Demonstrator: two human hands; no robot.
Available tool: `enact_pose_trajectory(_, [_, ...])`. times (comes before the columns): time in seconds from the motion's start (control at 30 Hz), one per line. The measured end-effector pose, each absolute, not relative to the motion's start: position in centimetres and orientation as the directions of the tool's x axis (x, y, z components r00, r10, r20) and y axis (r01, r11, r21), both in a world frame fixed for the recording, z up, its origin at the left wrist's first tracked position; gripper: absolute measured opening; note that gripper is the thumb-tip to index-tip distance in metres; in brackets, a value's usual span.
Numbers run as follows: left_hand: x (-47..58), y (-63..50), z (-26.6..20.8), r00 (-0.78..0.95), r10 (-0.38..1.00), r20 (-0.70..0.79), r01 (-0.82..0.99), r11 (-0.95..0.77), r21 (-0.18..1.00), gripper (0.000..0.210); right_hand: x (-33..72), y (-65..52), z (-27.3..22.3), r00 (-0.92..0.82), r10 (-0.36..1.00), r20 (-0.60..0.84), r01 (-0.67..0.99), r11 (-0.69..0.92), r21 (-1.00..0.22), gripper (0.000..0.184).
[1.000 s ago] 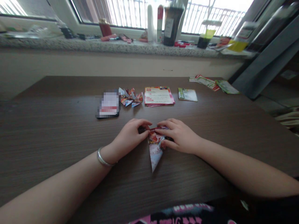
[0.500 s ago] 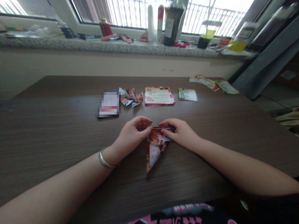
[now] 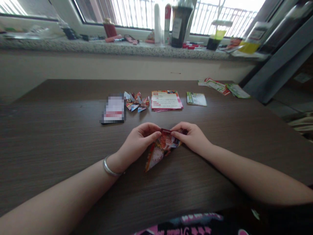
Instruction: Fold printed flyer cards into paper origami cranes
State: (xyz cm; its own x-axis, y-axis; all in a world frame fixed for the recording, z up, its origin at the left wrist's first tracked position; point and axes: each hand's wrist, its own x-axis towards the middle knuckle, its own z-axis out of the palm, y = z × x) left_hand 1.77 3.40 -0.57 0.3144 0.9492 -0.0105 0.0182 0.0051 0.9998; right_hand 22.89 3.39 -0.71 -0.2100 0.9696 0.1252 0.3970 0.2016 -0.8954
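Note:
A folded triangle of colourful printed paper (image 3: 157, 153) is held between my hands over the brown table. My left hand (image 3: 141, 138) pinches its top left edge between thumb and fingers. The top right edge is gripped by my right hand (image 3: 192, 135), thumb in front and fingers behind. The triangle's narrow point hangs down to the lower left. Beyond the hands, several folded paper pieces (image 3: 137, 101) sit clustered together. Beside them lies a stack of printed paper sheets (image 3: 166, 100).
A blurred-out flat object (image 3: 113, 109) lies left of the folded pieces. Right of the sheets is a small stack of green-edged papers (image 3: 196, 99); more printed slips (image 3: 216, 86) lie at the back right. Bottles, including a dark one (image 3: 181, 27), line the stone windowsill (image 3: 146, 50).
The folded paper has tilted and lifted slightly, its lower point swinging left and up. My right hand has shifted a little upward; my left hand stays almost in place.

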Motion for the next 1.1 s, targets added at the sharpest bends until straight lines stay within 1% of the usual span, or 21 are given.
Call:
enact_pose_trajectory(0.07, [1.8,3.4,-0.7,0.302,0.953,-0.004,0.031,-0.006,0.999,0.026,22.8,3.3,-0.7,-0.203,0.973,0.107,0.381,0.179,-0.907,0.015])
enact_pose_trajectory(0.17, [1.8,3.4,-0.8,0.325,0.946,-0.001,0.000,0.001,1.000,0.025,22.7,3.2,-0.6,-0.205,0.975,0.087,0.356,0.157,-0.921,0.015])
enact_pose_trajectory(0.27, [1.8,3.4,-0.8,0.355,0.935,0.000,-0.033,0.013,0.999,0.023,22.7,3.1,-0.5,-0.201,0.975,0.097,0.355,0.165,-0.920,0.015])
enact_pose_trajectory(0.43, [1.7,3.4,-0.8,0.354,0.935,-0.005,-0.065,0.030,0.997,0.020,22.7,3.0,-0.4,-0.206,0.973,0.102,0.359,0.172,-0.917,0.016])
enact_pose_trajectory(0.6, [1.8,3.3,-0.7,0.355,0.934,0.023,-0.048,-0.006,0.999,0.020,22.7,3.0,-0.3,-0.209,0.973,0.098,0.352,0.169,-0.921,0.017])
enact_pose_trajectory(0.77, [1.8,3.3,-0.4,0.362,0.932,0.027,-0.036,-0.015,0.999,0.025,22.6,3.1,-0.4,-0.217,0.973,0.081,0.319,0.149,-0.936,0.017])
enact_pose_trajectory(0.87, [1.8,3.3,-0.3,0.350,0.935,0.055,0.010,-0.062,0.998,0.025,22.7,3.2,-0.6,-0.225,0.972,0.071,0.296,0.138,-0.945,0.016])
enact_pose_trajectory(0.93, [1.9,3.1,-0.1,0.331,0.938,0.098,0.036,-0.116,0.993,0.022,22.7,3.1,-0.5,-0.225,0.971,0.081,0.295,0.147,-0.944,0.016])
enact_pose_trajectory(1.1, [1.9,2.3,0.4,0.324,0.921,0.216,0.113,-0.264,0.958,0.016,22.6,2.9,-0.1,-0.238,0.964,0.122,0.347,0.201,-0.916,0.014])
